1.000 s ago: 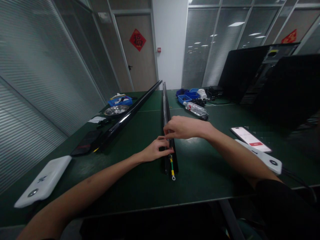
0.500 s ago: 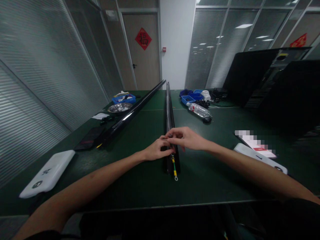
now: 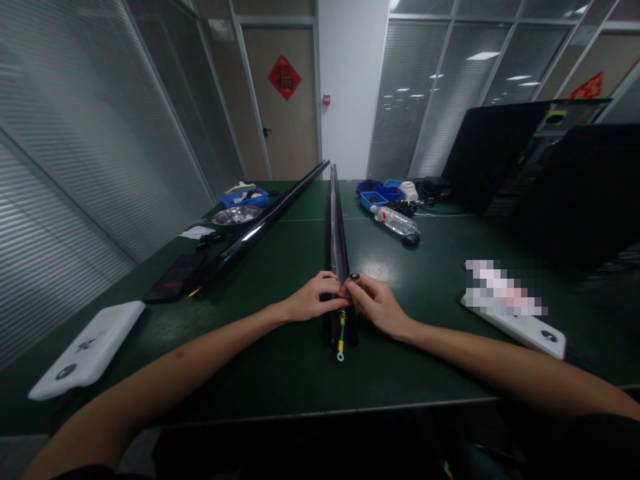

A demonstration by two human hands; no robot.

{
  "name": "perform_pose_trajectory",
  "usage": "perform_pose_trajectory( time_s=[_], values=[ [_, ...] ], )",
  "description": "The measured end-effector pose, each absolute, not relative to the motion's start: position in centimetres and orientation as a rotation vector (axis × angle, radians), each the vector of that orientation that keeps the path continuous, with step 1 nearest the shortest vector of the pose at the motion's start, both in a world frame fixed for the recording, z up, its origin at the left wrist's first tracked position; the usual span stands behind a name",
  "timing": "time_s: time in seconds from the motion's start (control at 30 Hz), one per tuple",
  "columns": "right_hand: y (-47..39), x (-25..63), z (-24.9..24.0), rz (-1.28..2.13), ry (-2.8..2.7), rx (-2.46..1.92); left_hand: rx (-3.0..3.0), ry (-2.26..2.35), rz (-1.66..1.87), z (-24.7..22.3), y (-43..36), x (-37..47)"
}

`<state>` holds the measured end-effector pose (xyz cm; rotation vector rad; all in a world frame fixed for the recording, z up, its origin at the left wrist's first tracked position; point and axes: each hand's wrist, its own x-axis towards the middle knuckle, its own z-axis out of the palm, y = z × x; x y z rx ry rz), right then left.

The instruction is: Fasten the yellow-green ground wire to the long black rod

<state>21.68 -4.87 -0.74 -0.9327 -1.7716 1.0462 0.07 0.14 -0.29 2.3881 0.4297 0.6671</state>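
The left hand (image 3: 316,298) lies over the near part of a long black channel (image 3: 336,230), its fingers bent across the channel from the left and its thumb reaching over just nearer the person; whether the fingertips close on anything inside cannot be told. The right hand (image 3: 379,305) comes in from the other side, thumb and index finger pinched on a small dark knob (image 3: 354,276) with a rounded top, right at the channel's right edge. Its other fingers curl underneath and are partly hidden, and its fingertips are close beside those of the left hand; whether the two touch is unclear. The channel runs away from the person beyond both hands. Just nearer than the left thumb, a green wire (image 3: 343,331) with yellow ends comes out along the channel, ending in a ring terminal (image 3: 341,357). Left of the left hand, well apart, a second black channel (image 3: 250,237) lies slanted on the green table (image 3: 280,267), a yellow tip at its near end. A clear plastic bottle (image 3: 396,221) lies on its side beyond the right hand, and a white device (image 3: 530,331) rests to the right, beyond the right forearm.
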Motion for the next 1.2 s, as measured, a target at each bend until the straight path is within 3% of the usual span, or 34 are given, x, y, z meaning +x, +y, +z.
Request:
perform_pose_trajectory(
  time_s=[0.17, 1.2],
  values=[
    [-5.22, 21.68, -0.73, 0.868, -1.742, -1.000, 2.381, 0.451, 0.686, -0.27, 0.07, -0.04],
    [-4.75, 21.49, -0.86, 0.770, -1.898, -0.818, 2.424, 0.481, 0.595, -0.07, 0.03, -0.01]
  ],
)
